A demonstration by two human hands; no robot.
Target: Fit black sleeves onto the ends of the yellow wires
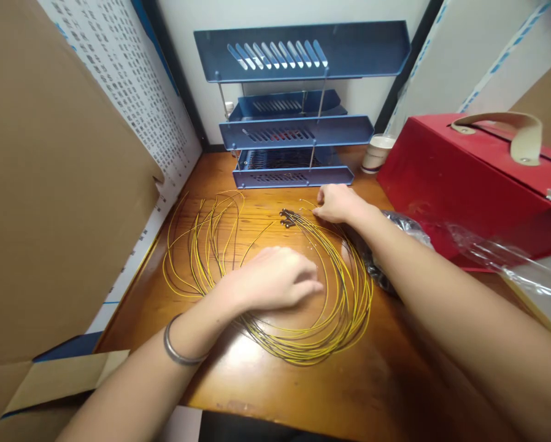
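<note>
A loose coil of thin yellow and black wires (303, 355) lies on the wooden table, its loop running beneath my left wrist. My left hand (282, 279) hovers over the inside of the loop with fingers curled and thumb tip close to them; whatever they may hold is hidden. Small black connectors (288, 216) sit bunched at the wires' far end. Just right of them, my right hand (337, 202) is closed in a pinch, and a thin yellow wire end sticks out from its fingertips. Loose wire tails (206, 239) fan out at the left.
A blue tiered file rack (298, 135) stands at the back. On the right are a red box (441, 166) with a beige handle, a paper cup (377, 153) and a dark plastic-wrapped bundle (407, 227) beside my right forearm. A cardboard box (64, 184) walls the left.
</note>
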